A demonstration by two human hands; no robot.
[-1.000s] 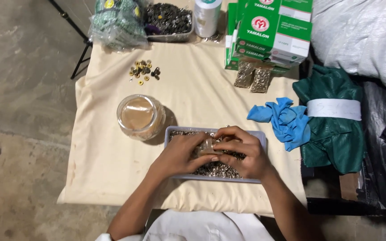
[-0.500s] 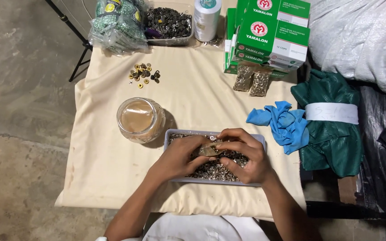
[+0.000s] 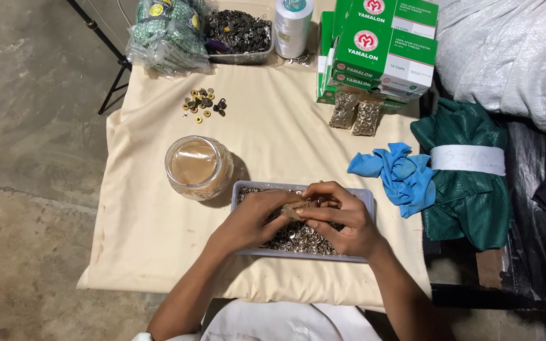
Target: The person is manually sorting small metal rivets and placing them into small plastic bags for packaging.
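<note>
Together, two hands (image 3: 304,218) over one tray (image 3: 368,199).

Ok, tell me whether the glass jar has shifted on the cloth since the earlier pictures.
No. The glass jar stands just left of the grey tray's corner, exactly as before.

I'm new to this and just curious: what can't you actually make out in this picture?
- Small piece pinched between the left hand and right hand: too small, fingers cover it.
- Middle of the grey tray: hidden by both hands.
- Clear bag and thread spool: cut off by the top edge.
- Jar contents: unclear.
</note>
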